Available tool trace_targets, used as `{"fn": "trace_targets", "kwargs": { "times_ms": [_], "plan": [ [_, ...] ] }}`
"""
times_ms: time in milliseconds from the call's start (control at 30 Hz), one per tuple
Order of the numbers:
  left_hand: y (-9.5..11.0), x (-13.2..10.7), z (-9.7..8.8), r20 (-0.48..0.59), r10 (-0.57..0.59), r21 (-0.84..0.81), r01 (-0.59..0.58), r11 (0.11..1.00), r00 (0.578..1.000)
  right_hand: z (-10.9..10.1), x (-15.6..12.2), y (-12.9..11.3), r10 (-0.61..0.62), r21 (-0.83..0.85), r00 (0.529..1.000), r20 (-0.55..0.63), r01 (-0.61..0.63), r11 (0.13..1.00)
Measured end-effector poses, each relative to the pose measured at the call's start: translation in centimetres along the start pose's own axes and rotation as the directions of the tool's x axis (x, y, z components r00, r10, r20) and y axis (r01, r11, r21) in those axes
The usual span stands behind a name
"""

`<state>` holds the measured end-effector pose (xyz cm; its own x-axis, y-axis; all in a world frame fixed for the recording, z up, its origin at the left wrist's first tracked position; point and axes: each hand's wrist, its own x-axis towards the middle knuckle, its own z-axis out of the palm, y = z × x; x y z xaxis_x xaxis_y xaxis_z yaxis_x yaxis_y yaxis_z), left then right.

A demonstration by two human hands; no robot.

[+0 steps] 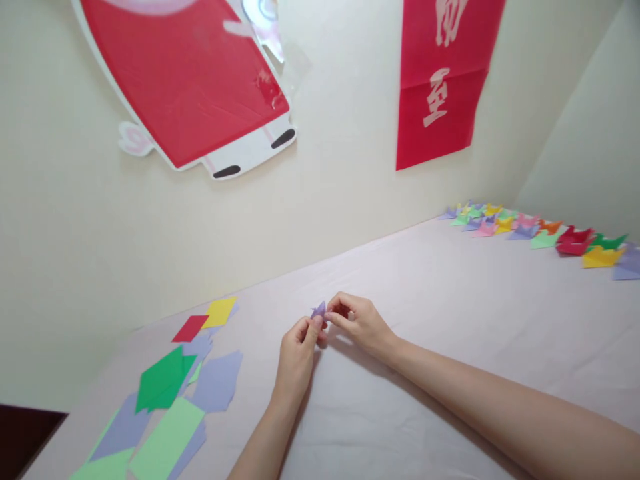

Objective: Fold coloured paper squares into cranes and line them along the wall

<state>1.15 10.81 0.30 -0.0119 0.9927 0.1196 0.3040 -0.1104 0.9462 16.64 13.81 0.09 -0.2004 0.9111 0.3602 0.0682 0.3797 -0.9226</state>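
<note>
One small purple piece point(319, 311) of folded paper is held above the white surface point(450, 347), between the two hands and in front of the wall point(345, 173). It is pinched by the left hand point(296, 348), between thumb and fingers, and its right side is met by the fingertips of the right hand point(360, 323); whether it is pinched there too or only touched cannot be told.

The lower part of the piece is hidden by the left thumb and fingers, so its full shape is hard to make out. Both forearms are cut off by the picture's edges. At the far right, one purple shape point(628, 263) is cut off, and the farther folded shapes point(524, 231) are overlapped too closely to be counted surely. On the wall, the top of one cartoon figure point(190, 100) is cut off, as is the upper of two characters point(436, 100) on one red banner point(445, 150).

To the left of the hands, one red sheet point(191, 329), one yellow sheet point(221, 311) and two dark green sheets point(163, 379) are counted; the light green sheets point(167, 437) and purple sheets point(219, 381) are overlapped, and their number cannot be told.
</note>
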Motion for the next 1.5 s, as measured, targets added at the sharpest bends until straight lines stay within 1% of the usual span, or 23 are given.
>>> {"fn": "trace_targets", "kwargs": {
  "times_ms": [167, 267, 467, 600, 767, 1000, 1100, 1167, 1233, 1300, 1400, 1467, 1500],
  "plan": [
    [0.3, -0.3, 0.4, 0.005, -0.009, 0.014, 0.009, 1.0, 1.0, -0.1, -0.1, -0.1, -0.046, -0.029, 0.999, 0.028, 0.047, 0.998],
    [0.3, -0.5, 0.5, 0.0, -0.006, -0.014, 0.006, 1.0, 1.0, 0.0, -0.2, -0.2, -0.071, -0.077, 0.995, 0.065, 0.076, 0.994],
    [0.3, -0.7, 0.4, -0.026, -0.005, -0.07, 0.004, 0.998, 1.0, 0.1, -0.5, -0.5, -0.061, -0.124, 0.994, 0.092, 0.073, 0.99],
    [0.2, -0.8, 0.2, 0.006, 0.018, -0.099, -0.017, 0.995, 1.0, 0.2, -0.5, -0.4, -0.074, -0.132, 0.992, 0.104, 0.088, 0.987],
    [-0.1, -0.6, 0.1, 0.039, 0.022, -0.117, -0.018, 0.993, 0.999, 0.2, -0.6, -0.4, -0.157, -0.194, 0.983, 0.096, 0.173, 0.966],
    [-0.1, -0.7, 0.0, 0.079, 0.047, -0.071, -0.041, 0.997, 0.996, 0.5, -0.6, -0.3, -0.153, -0.259, 0.987, 0.052, 0.161, 0.952],
    [0.0, -0.8, -0.1, 0.107, 0.058, -0.058, -0.052, 0.997, 0.993, 0.7, -0.5, -0.5, -0.134, -0.354, 0.99, 0.043, 0.14, 0.925],
    [0.0, -0.9, -0.1, 0.123, 0.06, -0.052, -0.054, 0.997, 0.991, 0.1, -0.3, -0.6, -0.105, -0.423, 0.994, 0.033, 0.11, 0.899],
    [-0.1, -1.0, -0.2, 0.122, 0.046, -0.017, -0.044, 0.999, 0.992, -1.6, -0.2, -0.6, -0.07, -0.495, 0.998, 0.009, 0.065, 0.867],
    [-0.4, -1.0, -0.2, 0.081, 0.01, 0.05, -0.014, 0.999, 0.997, -4.8, -0.5, -0.7, -0.023, -0.58, 0.999, -0.049, -0.01, 0.814],
    [-0.9, -0.8, -0.1, 0.077, 0.002, 0.141, -0.013, 0.99, 0.997, -11.7, -1.9, -0.9, 0.041, -0.701, 0.979, -0.199, -0.171, 0.692],
    [-1.1, -0.7, 0.0, 0.07, 0.018, 0.182, -0.031, 0.983, 0.997, -16.8, -3.2, -1.1, 0.073, -0.761, 0.943, -0.326, -0.307, 0.572],
    [-1.1, -0.7, 0.1, 0.067, 0.025, 0.2, -0.038, 0.979, 0.997, -19.2, -3.7, -1.2, 0.082, -0.776, 0.915, -0.395, -0.38, 0.504]
  ]
}}
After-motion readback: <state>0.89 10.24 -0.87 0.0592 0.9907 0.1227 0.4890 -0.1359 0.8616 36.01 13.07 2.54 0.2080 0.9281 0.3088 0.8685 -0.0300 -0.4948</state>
